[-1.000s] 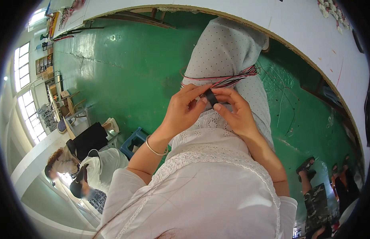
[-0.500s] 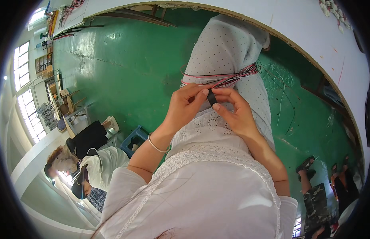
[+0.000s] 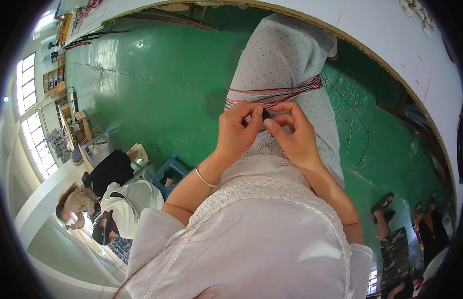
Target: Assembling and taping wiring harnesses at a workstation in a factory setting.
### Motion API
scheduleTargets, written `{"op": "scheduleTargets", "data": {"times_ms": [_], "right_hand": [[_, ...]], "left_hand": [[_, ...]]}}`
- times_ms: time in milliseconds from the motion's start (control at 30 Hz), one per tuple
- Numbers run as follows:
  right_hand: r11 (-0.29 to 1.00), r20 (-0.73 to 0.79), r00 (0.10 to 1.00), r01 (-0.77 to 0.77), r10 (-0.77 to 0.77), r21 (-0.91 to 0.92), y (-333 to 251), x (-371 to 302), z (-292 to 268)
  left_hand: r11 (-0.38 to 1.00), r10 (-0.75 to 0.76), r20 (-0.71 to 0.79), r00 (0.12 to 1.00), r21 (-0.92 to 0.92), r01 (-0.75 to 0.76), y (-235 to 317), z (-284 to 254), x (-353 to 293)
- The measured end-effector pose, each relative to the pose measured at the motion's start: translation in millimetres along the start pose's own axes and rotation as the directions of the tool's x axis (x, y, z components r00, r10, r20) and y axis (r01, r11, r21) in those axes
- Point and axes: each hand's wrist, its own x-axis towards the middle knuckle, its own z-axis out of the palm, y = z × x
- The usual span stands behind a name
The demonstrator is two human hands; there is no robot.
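Observation:
Over my lap, both hands pinch a small black tape-like piece (image 3: 266,114), mostly hidden by fingers. My left hand (image 3: 237,128) holds its left side between thumb and forefinger, a bracelet (image 3: 206,176) on that wrist. On the other side, the thumb and fingers of my right hand (image 3: 296,137) close in on it. Just beyond the fingertips, a bundle of thin red, black and white wires (image 3: 306,87) lies across my dotted trouser legs (image 3: 279,55). Loose wire ends trail off its right side above the floor.
A white table (image 3: 371,30) with a curved-looking edge spans the far side and right. On the left, a blue plastic stool (image 3: 167,174) stands near two seated people (image 3: 127,204). Other people's legs (image 3: 395,249) show at the lower right, on the green floor (image 3: 156,99).
My hands have shifted slightly and the right fingers have curled further over the black piece, so less of it shows. At left, the seated people have moved their heads and arms.

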Motion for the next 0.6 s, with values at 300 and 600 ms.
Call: {"op": "scheduleTargets", "data": {"times_ms": [300,600], "right_hand": [[0.991,-0.095,0.994,-0.057,0.046,-0.121,10.6,5.0,4.7],[0.984,0.009,0.999,-0.044,0.047,-0.171,19.6,8.9,-6.6]], "left_hand": [[0.997,-0.044,-0.002,0.999,-0.062,0.044,-6.7,8.6,-13.1],[0.723,-0.354,0.405,0.843,-0.454,0.522,13.4,-14.9,-20.7]]}}
